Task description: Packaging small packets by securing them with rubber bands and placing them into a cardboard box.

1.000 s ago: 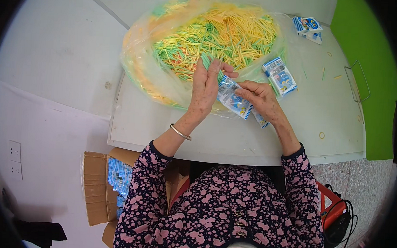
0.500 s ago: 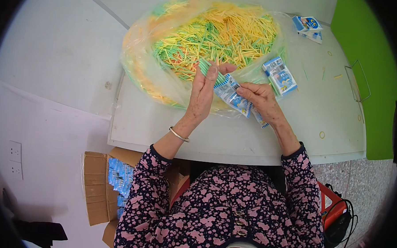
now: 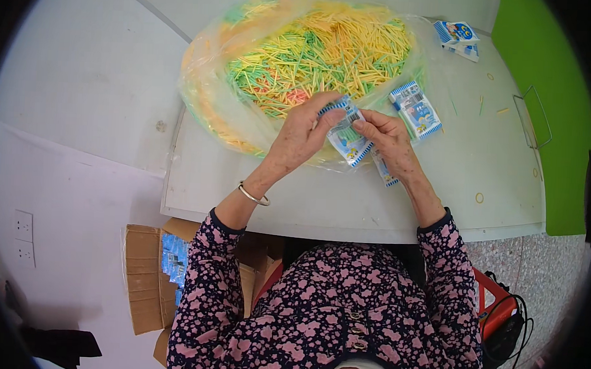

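A small blue-and-white printed packet [image 3: 351, 146] is held between my two hands over the near edge of a large clear plastic bag [image 3: 204, 88]. Green sticks show through its clear middle. My left hand [image 3: 304, 131] pinches the packet's upper end, thumb on top. At its right side, the thumb and fingers of my right hand [image 3: 391, 144] close on it. Thin yellow, green, orange and pink sticks [image 3: 321, 60] fill the bag. Partly under my right hand lies another packet [image 3: 386, 174]. A filled packet [image 3: 417, 112] rests just beyond that hand.
More packets [image 3: 458, 33] lie at the table's back right. Rubber bands [image 3: 479, 198] and a few loose sticks [image 3: 481, 104] are scattered at right. A green panel with a metal handle [image 3: 541, 119] borders that side. Below left, a cardboard box [image 3: 144, 280] holds blue packets.
The green sticks stuck out of the packet's top before; now they are inside it. My left hand has shifted from the sticks to the packet's upper end, and the packet is more upright.
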The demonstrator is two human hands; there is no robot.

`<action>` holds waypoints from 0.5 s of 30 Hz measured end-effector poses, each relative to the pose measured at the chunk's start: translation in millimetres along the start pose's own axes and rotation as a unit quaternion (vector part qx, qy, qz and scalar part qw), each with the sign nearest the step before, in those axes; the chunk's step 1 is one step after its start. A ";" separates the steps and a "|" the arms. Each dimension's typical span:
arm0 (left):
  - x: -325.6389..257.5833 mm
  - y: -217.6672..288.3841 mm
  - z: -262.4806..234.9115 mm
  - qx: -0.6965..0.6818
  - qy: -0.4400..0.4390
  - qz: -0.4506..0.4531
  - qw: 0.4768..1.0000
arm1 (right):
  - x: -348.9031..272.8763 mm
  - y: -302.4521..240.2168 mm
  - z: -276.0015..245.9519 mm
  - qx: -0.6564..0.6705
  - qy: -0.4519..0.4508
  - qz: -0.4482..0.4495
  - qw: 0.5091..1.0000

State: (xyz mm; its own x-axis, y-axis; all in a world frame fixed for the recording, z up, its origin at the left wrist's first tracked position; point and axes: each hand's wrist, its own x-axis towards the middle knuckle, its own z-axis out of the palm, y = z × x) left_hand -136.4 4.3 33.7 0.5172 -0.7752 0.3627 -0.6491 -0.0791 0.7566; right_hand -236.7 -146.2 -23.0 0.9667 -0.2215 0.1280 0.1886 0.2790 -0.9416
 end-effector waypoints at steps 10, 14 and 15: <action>7.9 3.6 -3.0 -0.139 -0.023 -0.036 0.989 | -4.7 -13.6 -2.4 -0.071 -0.092 0.103 0.988; 11.3 2.6 -8.2 -0.126 -0.077 -0.072 0.986 | -5.8 -12.4 -0.6 -0.025 -0.073 0.073 0.994; 12.1 2.1 -9.0 -0.110 -0.096 -0.075 0.986 | -6.1 -13.5 0.4 -0.029 -0.069 0.072 0.995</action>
State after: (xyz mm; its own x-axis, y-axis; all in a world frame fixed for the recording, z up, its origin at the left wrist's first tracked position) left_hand -126.6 0.4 44.5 0.4695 -0.8710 0.1446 -0.4256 -0.0798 0.9014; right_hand -245.0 -148.3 -10.9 0.9983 -0.0522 0.0277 0.0397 0.2432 -0.9692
